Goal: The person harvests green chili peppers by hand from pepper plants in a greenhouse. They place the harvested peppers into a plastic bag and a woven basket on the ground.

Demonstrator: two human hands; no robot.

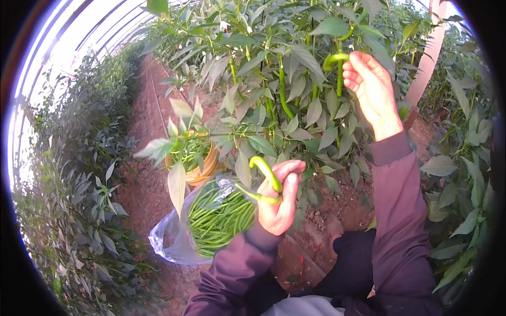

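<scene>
My right hand [369, 85] is raised among the pepper plants [304, 55], its thumb and fingers closed on a curled green chili pepper [335, 59]. Lower down, my left hand [278, 197] holds a bent green chili pepper [265, 170] and a thinner, paler one [257, 195] against its palm. Just left of that hand sits a clear plastic bag [168, 245] heaped with long green chili peppers [219, 221]. More long peppers [282, 85] hang on the plant in front of me, partly hidden by leaves.
Behind the bag stands a yellow-orange bucket [205, 168] with green peppers inside. A leafy branch [185, 146] crosses in front of it. Bare soil [148, 106] forms an aisle, with dense plants [79, 189] along its left. A pale strap or post [429, 59] rises at the right.
</scene>
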